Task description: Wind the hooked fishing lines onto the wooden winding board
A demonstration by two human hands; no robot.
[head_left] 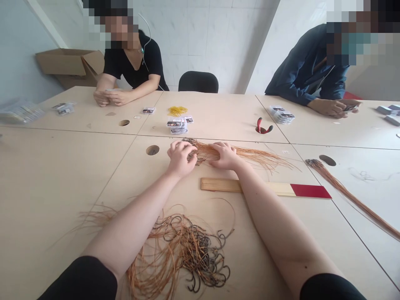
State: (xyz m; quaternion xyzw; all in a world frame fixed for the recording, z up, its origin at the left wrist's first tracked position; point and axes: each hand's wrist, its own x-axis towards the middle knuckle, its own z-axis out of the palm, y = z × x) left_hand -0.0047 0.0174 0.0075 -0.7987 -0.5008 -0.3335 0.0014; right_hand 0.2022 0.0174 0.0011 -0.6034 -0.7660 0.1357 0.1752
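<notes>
A bundle of orange-corded fishing hooks lay at twelve o'clock on the bench, the left hand curled over its gathered end, the right hand spread flat across its strands. A loose hook tangle lay at six o'clock, a red-tipped wooden board at three.

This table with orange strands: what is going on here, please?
A person's left hand and right hand rest on a bundle of orange strands. A tangled pile of dark hooks lies nearer the person, past a wooden strip. A co-worker and another co-worker sit further along the table.
</notes>
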